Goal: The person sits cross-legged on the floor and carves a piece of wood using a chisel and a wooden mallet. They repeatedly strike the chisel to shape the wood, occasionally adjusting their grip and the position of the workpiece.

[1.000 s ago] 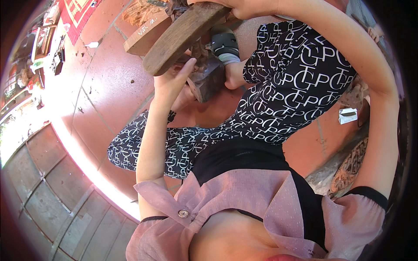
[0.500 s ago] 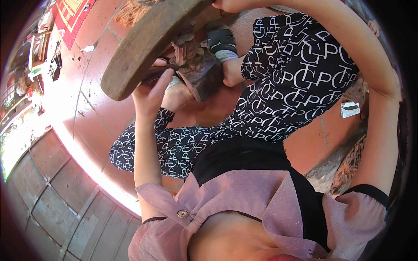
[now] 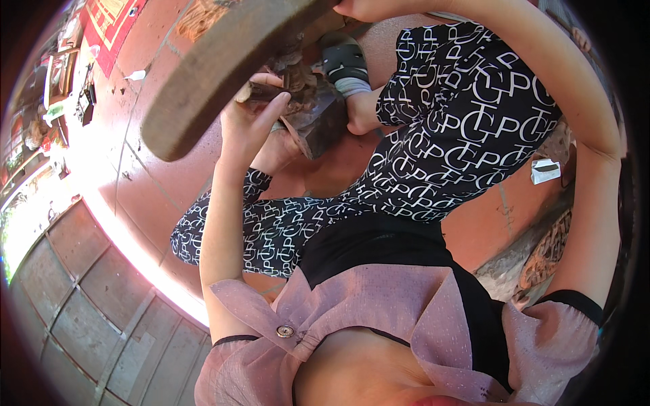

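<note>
My right hand (image 3: 353, 8), at the top edge and partly cut off, is closed around the end of a long, thick wooden mallet (image 3: 203, 81). The mallet slants down to the left across the upper view and hides part of what lies behind it. Below it my left hand (image 3: 252, 118) grips a dark chisel (image 3: 263, 92), thumb stretched along it, against a carved wooden piece (image 3: 298, 81). That carving, reddish brown and rough, rests on a dark block (image 3: 323, 128) between my feet. The chisel's cutting tip cannot be made out.
My sandalled foot (image 3: 344, 64) is right of the block, my other foot (image 3: 277, 152) left of it. Another carved wood piece (image 3: 200, 19) lies on the tiled floor (image 3: 152, 128) behind. A red cloth (image 3: 112, 27) is far left; more carved wood (image 3: 542, 260) sits at right.
The mallet has swung slightly down and left, its outline now blurred. My left hand has shifted a little right and up toward the carving with the chisel.
</note>
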Demonstrator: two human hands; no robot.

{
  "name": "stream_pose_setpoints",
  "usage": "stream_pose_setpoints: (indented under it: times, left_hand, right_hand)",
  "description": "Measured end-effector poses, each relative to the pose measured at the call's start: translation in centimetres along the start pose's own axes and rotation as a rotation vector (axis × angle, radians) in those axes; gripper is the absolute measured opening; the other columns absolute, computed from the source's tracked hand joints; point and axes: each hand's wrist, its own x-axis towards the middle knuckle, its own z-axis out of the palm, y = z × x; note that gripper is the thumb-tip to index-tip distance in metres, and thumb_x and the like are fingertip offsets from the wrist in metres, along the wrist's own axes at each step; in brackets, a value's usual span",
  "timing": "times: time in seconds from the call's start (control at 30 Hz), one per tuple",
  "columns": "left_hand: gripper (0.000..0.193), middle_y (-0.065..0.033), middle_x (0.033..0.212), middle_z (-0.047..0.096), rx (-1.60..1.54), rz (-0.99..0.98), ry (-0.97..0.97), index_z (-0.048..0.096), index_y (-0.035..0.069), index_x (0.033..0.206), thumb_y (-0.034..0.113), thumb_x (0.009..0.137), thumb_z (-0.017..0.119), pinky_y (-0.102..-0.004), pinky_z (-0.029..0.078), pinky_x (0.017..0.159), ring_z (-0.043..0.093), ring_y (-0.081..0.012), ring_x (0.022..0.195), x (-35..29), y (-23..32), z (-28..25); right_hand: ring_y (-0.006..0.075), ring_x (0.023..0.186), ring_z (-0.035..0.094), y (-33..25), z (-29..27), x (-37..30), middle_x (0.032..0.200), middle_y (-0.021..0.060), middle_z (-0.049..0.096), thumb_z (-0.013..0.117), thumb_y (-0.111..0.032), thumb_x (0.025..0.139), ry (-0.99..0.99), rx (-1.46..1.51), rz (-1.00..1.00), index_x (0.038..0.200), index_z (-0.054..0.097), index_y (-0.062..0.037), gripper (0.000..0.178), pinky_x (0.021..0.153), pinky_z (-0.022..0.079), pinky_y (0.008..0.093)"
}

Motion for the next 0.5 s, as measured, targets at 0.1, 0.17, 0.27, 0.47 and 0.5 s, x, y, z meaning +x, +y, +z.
stream_pose_setpoints:
  times: [0.1, 0.17, 0.27, 0.47, 0.5]
  left_hand:
    - [0.022, -0.0050, 0.092, 0.068, 0.060, -0.001, -0.003, 0.064, 0.000, 0.102, 0.000, 0.082, 0.072, -0.0248, 0.054, 0.073, 0.065, -0.0102, 0.081, 0.6, -0.6, -0.6]
    - [0.019, -0.0039, 0.088, 0.068, -0.050, -0.056, 0.022, 0.064, -0.001, 0.101, -0.001, 0.083, 0.072, -0.0237, 0.053, 0.070, 0.064, -0.0092, 0.076, 0.6, -0.8, -0.6]
    - [0.020, -0.0041, 0.089, 0.067, -0.078, -0.041, 0.017, 0.063, -0.001, 0.101, -0.001, 0.082, 0.072, -0.0231, 0.053, 0.070, 0.063, -0.0084, 0.077, 0.5, -1.3, -0.6]
    - [0.019, -0.0030, 0.087, 0.066, 0.006, 0.035, -0.007, 0.062, -0.001, 0.098, -0.002, 0.082, 0.072, -0.0232, 0.053, 0.069, 0.063, -0.0081, 0.077, 0.6, -0.1, 0.8]
    - [0.018, -0.0031, 0.087, 0.066, 0.030, 0.031, -0.006, 0.062, -0.001, 0.097, -0.002, 0.082, 0.072, -0.0233, 0.053, 0.069, 0.063, -0.0082, 0.077, 0.7, 0.1, 0.7]
  right_hand:
    - [0.0398, 0.088, 0.064, 1.4, 1.0, 0.0, 0.088, 0.0195, 0.065, 0.067, -0.001, 0.065, 0.152, 0.161, -0.101, 0.103, 0.057, -0.0022, 0.039, 0.075, 0.050, 0.0444]
    - [0.0397, 0.090, 0.064, 1.9, 1.8, 0.0, 0.091, 0.0205, 0.065, 0.066, -0.001, 0.064, 0.238, 0.217, -0.109, 0.107, 0.057, -0.0019, 0.044, 0.077, 0.051, 0.0432]
    - [0.0391, 0.092, 0.064, 2.7, 2.1, -0.2, 0.093, 0.0215, 0.065, 0.066, -0.001, 0.062, 0.207, 0.232, -0.040, 0.112, 0.057, -0.0015, 0.051, 0.078, 0.051, 0.0416]
    - [0.0379, 0.089, 0.064, 3.3, 2.5, -0.3, 0.092, 0.0203, 0.065, 0.067, -0.003, 0.060, 0.251, 0.279, -0.105, 0.111, 0.057, -0.0009, 0.052, 0.077, 0.051, 0.0402]
    - [0.0380, 0.088, 0.064, 3.4, 2.6, -0.3, 0.092, 0.0200, 0.065, 0.067, -0.003, 0.061, 0.267, 0.285, -0.123, 0.111, 0.057, -0.0009, 0.051, 0.077, 0.051, 0.0401]
